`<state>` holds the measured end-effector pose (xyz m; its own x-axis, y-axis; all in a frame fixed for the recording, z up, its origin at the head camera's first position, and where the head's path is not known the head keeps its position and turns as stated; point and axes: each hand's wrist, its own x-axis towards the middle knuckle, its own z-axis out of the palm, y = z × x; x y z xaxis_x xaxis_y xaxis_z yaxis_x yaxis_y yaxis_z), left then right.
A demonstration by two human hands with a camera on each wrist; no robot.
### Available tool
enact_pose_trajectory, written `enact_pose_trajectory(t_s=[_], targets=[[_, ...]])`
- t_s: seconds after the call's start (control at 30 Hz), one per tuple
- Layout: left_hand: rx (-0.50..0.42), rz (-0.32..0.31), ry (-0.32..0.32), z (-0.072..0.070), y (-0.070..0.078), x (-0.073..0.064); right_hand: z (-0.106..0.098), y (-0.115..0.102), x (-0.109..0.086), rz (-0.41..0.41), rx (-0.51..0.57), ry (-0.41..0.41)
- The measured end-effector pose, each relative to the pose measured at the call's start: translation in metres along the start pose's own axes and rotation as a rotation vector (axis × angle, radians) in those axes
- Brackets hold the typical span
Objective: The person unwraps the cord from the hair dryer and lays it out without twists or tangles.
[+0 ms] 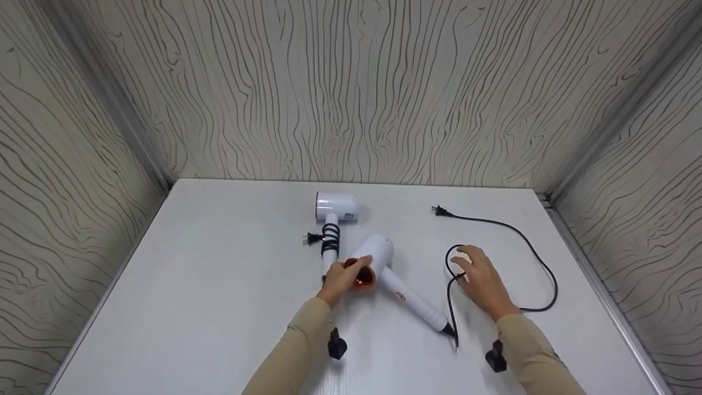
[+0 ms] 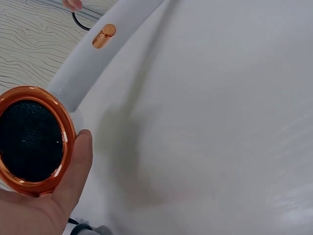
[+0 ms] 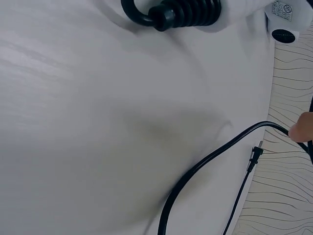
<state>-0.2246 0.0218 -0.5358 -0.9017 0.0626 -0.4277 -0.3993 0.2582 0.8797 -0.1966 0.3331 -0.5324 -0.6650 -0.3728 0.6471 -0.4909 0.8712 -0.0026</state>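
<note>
My left hand (image 1: 341, 281) grips a white hair dryer (image 1: 408, 293) by the copper-coloured rim (image 2: 68, 147) of its head, the thumb lying along the rim in the left wrist view. The dryer's handle slants down to the right and ends in a black cord sleeve (image 3: 195, 12). My right hand (image 1: 483, 282) pinches the black power cord (image 3: 195, 169), which bends in a loop by the fingertips. From there the cord runs around to the right and back to its two-pin plug (image 1: 441, 211).
Behind the left hand lies a second white hair dryer (image 1: 337, 207), its black cord (image 1: 330, 238) coiled around the handle and its plug (image 1: 313, 238) pointing left. All lie on a white table (image 1: 219, 263) with wood-patterned walls (image 1: 340, 93) at the back and sides.
</note>
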Motion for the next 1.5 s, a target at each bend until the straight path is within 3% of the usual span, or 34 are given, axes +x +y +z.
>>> enact_pose_trajectory(t_s=[0.13, 0.33, 0.43, 0.63, 0.77, 1.0, 1.1, 1.3, 1.5], targets=[[-0.001, 0.011, -0.003, 0.002, -0.002, 0.002, 0.003, -0.005, 0.001, 0.074, 0.02, 0.02], [0.008, 0.028, 0.002, 0.003, -0.004, 0.003, 0.006, -0.015, -0.002, 0.248, 0.075, -0.048], [0.013, 0.03, -0.003, 0.003, -0.005, 0.004, 0.008, -0.017, -0.005, 0.323, 0.108, -0.129], [0.021, 0.015, 0.001, 0.003, -0.009, 0.007, 0.015, -0.018, -0.012, 0.476, 0.176, -0.371], [0.015, -0.003, 0.008, 0.003, -0.01, 0.009, 0.023, -0.016, -0.021, 0.494, 0.157, -0.428], [0.012, -0.035, -0.007, 0.005, -0.006, 0.009, 0.028, -0.005, -0.035, 0.439, 0.068, -0.31], [-0.006, -0.036, -0.014, 0.007, -0.003, 0.009, 0.023, 0.004, -0.04, 0.443, 0.034, -0.297], [-0.086, 0.011, 0.017, 0.011, 0.002, 0.014, 0.008, 0.018, -0.05, 0.498, 0.007, -0.386], [-0.035, 0.032, 0.039, 0.012, 0.006, 0.016, -0.003, 0.028, -0.058, 0.523, -0.012, -0.414]])
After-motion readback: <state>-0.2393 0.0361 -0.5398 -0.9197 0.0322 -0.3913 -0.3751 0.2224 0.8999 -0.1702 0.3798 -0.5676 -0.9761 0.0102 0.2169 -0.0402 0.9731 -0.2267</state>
